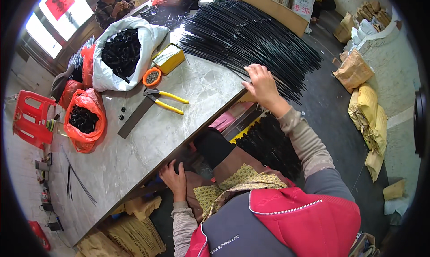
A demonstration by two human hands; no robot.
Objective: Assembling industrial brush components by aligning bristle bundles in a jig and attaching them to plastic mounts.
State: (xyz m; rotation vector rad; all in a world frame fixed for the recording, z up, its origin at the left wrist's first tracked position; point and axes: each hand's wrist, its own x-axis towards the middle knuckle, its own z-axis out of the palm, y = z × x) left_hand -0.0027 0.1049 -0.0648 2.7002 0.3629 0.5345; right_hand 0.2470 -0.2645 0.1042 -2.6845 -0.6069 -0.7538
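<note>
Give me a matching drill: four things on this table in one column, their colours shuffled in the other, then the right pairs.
Things:
1. Pliers handles
2. Small bowl
3. Big sack
4. Rods under the right hand

Colours:
a. white
b. black
c. yellow
d. orange

Pairs: 1-c, 2-d, 3-a, 4-b
</note>
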